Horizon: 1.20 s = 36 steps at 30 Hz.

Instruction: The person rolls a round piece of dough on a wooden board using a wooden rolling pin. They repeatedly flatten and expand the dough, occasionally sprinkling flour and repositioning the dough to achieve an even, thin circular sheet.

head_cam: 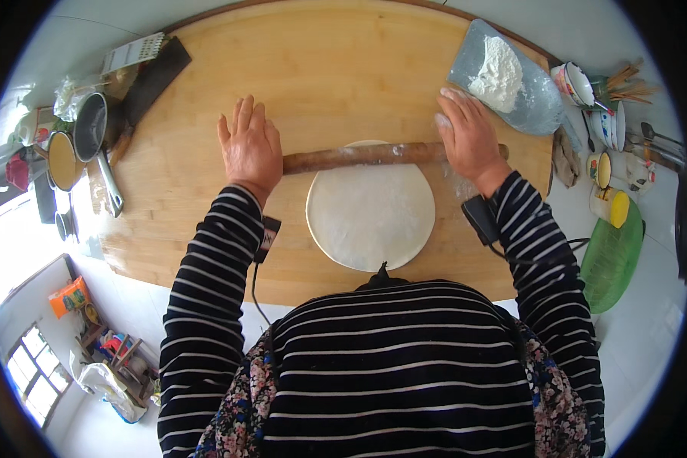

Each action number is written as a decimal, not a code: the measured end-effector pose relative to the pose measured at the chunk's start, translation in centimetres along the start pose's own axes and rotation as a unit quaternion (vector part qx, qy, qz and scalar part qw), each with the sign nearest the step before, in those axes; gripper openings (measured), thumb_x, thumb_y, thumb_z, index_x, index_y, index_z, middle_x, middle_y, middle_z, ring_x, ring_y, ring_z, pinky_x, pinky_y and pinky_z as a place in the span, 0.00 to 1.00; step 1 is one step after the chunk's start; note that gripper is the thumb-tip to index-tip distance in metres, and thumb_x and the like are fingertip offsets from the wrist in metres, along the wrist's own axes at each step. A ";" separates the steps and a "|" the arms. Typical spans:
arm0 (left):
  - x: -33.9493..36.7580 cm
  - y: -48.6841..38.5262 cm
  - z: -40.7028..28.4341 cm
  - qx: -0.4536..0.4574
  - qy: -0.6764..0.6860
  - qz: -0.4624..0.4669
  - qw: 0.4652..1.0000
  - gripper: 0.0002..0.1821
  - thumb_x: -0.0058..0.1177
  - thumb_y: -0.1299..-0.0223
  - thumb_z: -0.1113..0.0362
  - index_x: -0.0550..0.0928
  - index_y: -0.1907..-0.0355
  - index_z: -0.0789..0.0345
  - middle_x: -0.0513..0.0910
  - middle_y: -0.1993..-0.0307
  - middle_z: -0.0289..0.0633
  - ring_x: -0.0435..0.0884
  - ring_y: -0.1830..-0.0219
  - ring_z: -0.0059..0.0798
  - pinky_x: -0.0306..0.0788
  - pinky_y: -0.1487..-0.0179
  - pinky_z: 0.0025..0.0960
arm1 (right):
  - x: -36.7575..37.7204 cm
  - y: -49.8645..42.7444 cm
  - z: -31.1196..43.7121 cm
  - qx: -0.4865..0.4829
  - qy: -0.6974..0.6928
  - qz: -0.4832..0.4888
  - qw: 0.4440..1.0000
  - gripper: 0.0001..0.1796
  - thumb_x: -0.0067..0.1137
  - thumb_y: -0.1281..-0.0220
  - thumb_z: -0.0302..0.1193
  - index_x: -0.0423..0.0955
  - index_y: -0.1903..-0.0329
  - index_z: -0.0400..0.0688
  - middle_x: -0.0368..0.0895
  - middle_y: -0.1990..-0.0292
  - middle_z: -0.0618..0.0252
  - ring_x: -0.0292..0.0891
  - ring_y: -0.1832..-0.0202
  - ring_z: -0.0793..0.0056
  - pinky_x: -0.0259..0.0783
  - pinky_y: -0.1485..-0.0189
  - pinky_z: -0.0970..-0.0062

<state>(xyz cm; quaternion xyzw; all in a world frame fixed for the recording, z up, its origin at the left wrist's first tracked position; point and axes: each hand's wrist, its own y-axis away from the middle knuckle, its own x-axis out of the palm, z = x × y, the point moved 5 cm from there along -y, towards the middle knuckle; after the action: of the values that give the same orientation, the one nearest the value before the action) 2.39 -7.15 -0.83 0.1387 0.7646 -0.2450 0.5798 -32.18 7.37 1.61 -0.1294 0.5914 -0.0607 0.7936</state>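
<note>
A wooden rolling pin (372, 154) lies crosswise over a round sheet of dough (372, 214) on a large wooden board (343, 74). A small strip of dough shows beyond the pin. My left hand (251, 143) lies over the pin's left end, its fingers stretched forward and slightly apart. Over the right part of the pin is my right hand (468, 134), fingers extended and dusted with flour; the pin's tip pokes out past it. Both hands look flat rather than wrapped around the pin, though their undersides are hidden.
A grey scoop (535, 106) holding white flour (498, 74) lies at the board's back right. Enamel bowls (575, 83) and a green lid-like plastic item (612, 263) are beyond the right edge. At left are a dark cleaver-like blade (154, 77) and a small frying pan (90, 129).
</note>
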 end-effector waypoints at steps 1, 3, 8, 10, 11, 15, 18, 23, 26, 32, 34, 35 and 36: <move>-0.5 -1.3 -0.4 0.022 -0.017 -0.045 0.999 0.21 0.43 0.29 0.63 0.77 0.40 0.73 0.73 0.33 0.56 0.66 0.28 0.49 0.52 0.25 0.55 | -0.5 -1.2 0.2 -0.010 0.002 -0.011 1.000 0.18 0.51 0.29 0.34 0.72 0.43 0.36 0.77 0.42 0.47 0.73 0.41 0.47 0.65 0.34 0.55; -2.1 -2.1 -1.5 -0.013 0.011 -0.032 0.999 0.22 0.43 0.29 0.61 0.76 0.39 0.71 0.72 0.33 0.55 0.65 0.27 0.49 0.52 0.25 0.55 | -1.7 -1.9 1.6 0.024 -0.023 0.015 0.999 0.19 0.52 0.28 0.34 0.72 0.42 0.35 0.77 0.42 0.46 0.72 0.40 0.46 0.66 0.34 0.56; -4.6 4.6 -5.1 -0.053 -0.021 0.144 0.988 0.22 0.43 0.30 0.57 0.80 0.39 0.63 0.73 0.32 0.50 0.67 0.27 0.50 0.52 0.25 0.59 | -4.5 3.0 8.1 -0.007 0.031 0.079 0.996 0.25 0.53 0.29 0.38 0.71 0.37 0.35 0.75 0.37 0.47 0.69 0.34 0.50 0.59 0.27 0.55; -4.0 6.1 -4.8 -0.021 -0.018 0.106 0.994 0.24 0.42 0.32 0.58 0.79 0.39 0.65 0.73 0.32 0.51 0.67 0.28 0.52 0.52 0.26 0.61 | -3.7 4.2 7.6 -0.012 0.040 0.087 0.995 0.25 0.53 0.29 0.38 0.71 0.38 0.34 0.74 0.36 0.46 0.68 0.33 0.51 0.58 0.26 0.55; -3.0 5.9 -3.9 -0.026 -0.011 0.112 0.993 0.24 0.43 0.32 0.59 0.78 0.38 0.67 0.73 0.32 0.51 0.67 0.28 0.52 0.52 0.26 0.60 | -3.0 4.0 6.7 -0.020 0.039 0.081 0.996 0.25 0.52 0.29 0.38 0.71 0.38 0.34 0.74 0.37 0.46 0.68 0.33 0.51 0.58 0.26 0.55; -0.2 0.3 -0.8 -0.004 0.012 0.017 1.000 0.23 0.42 0.32 0.65 0.75 0.37 0.72 0.71 0.31 0.54 0.66 0.27 0.51 0.55 0.26 0.55 | 0.2 0.3 1.5 -0.023 0.034 0.068 0.997 0.23 0.51 0.28 0.38 0.72 0.40 0.34 0.75 0.38 0.46 0.69 0.34 0.50 0.59 0.28 0.56; -0.8 -3.4 -0.6 -0.003 -0.006 -0.050 0.999 0.24 0.42 0.30 0.65 0.73 0.35 0.71 0.69 0.30 0.54 0.65 0.27 0.50 0.56 0.26 0.53 | 0.2 -2.3 0.6 -0.023 0.002 0.043 0.999 0.22 0.50 0.27 0.39 0.72 0.41 0.33 0.75 0.39 0.45 0.69 0.36 0.49 0.59 0.29 0.55; -2.5 1.9 -3.4 -0.051 -0.030 0.065 0.996 0.25 0.44 0.31 0.57 0.76 0.37 0.68 0.73 0.32 0.50 0.65 0.27 0.48 0.56 0.26 0.53 | -2.3 0.9 5.6 -0.021 0.055 0.042 0.997 0.23 0.56 0.31 0.38 0.72 0.40 0.36 0.75 0.39 0.46 0.68 0.34 0.51 0.60 0.31 0.56; -3.7 8.7 -4.7 -0.037 -0.012 0.073 0.997 0.26 0.42 0.30 0.56 0.75 0.35 0.68 0.71 0.31 0.51 0.60 0.25 0.56 0.45 0.24 0.61 | -3.8 5.3 8.1 -0.009 0.050 0.022 0.998 0.24 0.63 0.40 0.35 0.72 0.42 0.40 0.77 0.43 0.50 0.70 0.38 0.54 0.63 0.36 0.58; -6.9 16.8 -4.3 -0.121 0.164 -0.113 0.972 0.23 0.51 0.34 0.68 0.76 0.37 0.70 0.79 0.39 0.50 0.75 0.35 0.45 0.63 0.30 0.47 | -5.2 10.1 7.9 0.028 -0.032 0.054 0.998 0.24 0.69 0.54 0.30 0.74 0.51 0.43 0.78 0.58 0.57 0.73 0.52 0.54 0.68 0.49 0.57; -5.1 17.1 -3.9 -0.268 0.340 -0.031 0.901 0.21 0.52 0.35 0.72 0.77 0.39 0.72 0.81 0.46 0.48 0.80 0.47 0.38 0.73 0.42 0.39 | -6.2 11.9 7.7 0.047 -0.037 0.043 0.997 0.23 0.69 0.54 0.30 0.74 0.53 0.43 0.78 0.61 0.57 0.74 0.56 0.53 0.69 0.53 0.57; -4.0 17.3 -3.7 -0.370 0.406 0.021 0.835 0.21 0.53 0.35 0.74 0.77 0.40 0.74 0.82 0.50 0.46 0.82 0.53 0.34 0.78 0.48 0.35 | -6.7 13.0 7.7 0.066 -0.037 0.029 0.997 0.23 0.70 0.54 0.31 0.74 0.53 0.43 0.78 0.61 0.57 0.74 0.56 0.53 0.70 0.54 0.56; -3.3 16.5 -4.3 -0.370 0.470 0.011 0.801 0.16 0.55 0.35 0.71 0.80 0.46 0.74 0.82 0.62 0.42 0.82 0.67 0.25 0.77 0.66 0.28 | -7.2 13.8 7.5 0.085 -0.035 0.013 0.996 0.23 0.70 0.54 0.31 0.74 0.53 0.42 0.78 0.62 0.56 0.74 0.57 0.52 0.70 0.55 0.56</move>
<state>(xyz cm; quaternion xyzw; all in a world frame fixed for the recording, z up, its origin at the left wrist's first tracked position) 7.99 9.31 -0.29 0.0203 0.9742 0.1588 0.1592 -27.91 23.43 6.43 -0.0559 0.5576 -0.0959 0.8226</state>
